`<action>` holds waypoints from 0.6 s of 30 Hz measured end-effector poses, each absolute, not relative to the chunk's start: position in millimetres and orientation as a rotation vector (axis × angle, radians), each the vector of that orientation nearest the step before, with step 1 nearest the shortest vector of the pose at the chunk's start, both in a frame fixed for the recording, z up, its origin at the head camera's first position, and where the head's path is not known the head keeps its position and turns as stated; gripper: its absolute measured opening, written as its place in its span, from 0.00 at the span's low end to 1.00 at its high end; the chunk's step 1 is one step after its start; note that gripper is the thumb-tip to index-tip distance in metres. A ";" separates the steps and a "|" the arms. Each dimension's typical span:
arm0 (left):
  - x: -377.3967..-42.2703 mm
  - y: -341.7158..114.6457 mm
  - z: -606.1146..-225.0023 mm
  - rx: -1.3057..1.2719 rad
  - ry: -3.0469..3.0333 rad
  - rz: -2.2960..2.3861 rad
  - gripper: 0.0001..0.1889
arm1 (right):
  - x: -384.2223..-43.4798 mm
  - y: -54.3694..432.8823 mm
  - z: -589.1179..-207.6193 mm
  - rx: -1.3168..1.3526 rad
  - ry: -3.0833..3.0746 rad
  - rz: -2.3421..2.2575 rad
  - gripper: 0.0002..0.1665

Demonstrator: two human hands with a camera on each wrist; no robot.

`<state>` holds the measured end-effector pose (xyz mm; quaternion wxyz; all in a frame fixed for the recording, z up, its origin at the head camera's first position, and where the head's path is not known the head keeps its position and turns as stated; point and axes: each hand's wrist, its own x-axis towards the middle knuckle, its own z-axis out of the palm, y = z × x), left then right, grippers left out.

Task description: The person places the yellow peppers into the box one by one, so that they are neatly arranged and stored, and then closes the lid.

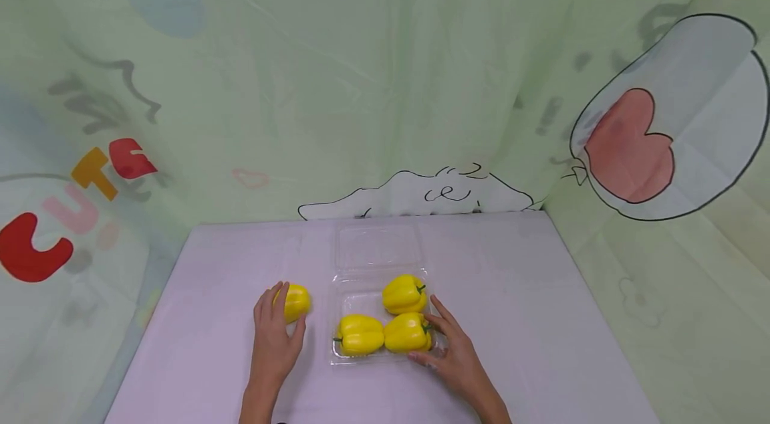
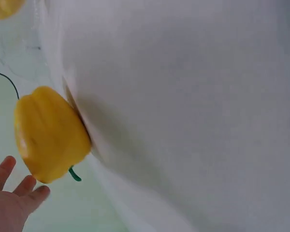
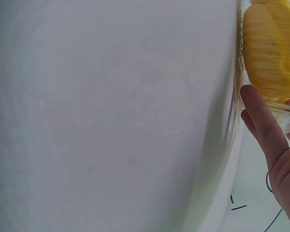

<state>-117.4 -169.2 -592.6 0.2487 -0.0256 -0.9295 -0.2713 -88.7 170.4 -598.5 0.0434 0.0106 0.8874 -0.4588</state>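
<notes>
My left hand [image 1: 277, 334] reaches over a yellow bell pepper [image 1: 297, 302] lying on the table left of a clear plastic clamshell box [image 1: 337, 290]. In the left wrist view, the fingers are spread right beside that pepper [image 2: 50, 135], whose green stem points downward. Three more yellow bell peppers lie in the box: one at the back right [image 1: 404, 294], one at the front left [image 1: 361, 335] and one at the front right [image 1: 406, 333]. At the box's right front corner is my right hand [image 1: 454, 357], its fingers extended along the wall by the front right pepper.
The box's transparent lid [image 1: 377, 247] lies folded back toward the rear of the white-covered table [image 1: 511, 290]. Printed green cloth [image 1: 289, 89] hangs behind the table and along both sides.
</notes>
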 end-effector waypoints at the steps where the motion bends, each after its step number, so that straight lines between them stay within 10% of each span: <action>1: -117.9 -172.6 -594.2 -0.043 -2.537 -0.763 0.41 | -88.6 170.1 -598.1 0.032 2.711 -1.406 0.47; 18: -120.7 -196.4 -605.3 0.214 -2.526 -1.345 0.39 | -88.4 170.7 -598.7 0.028 2.712 -1.409 0.47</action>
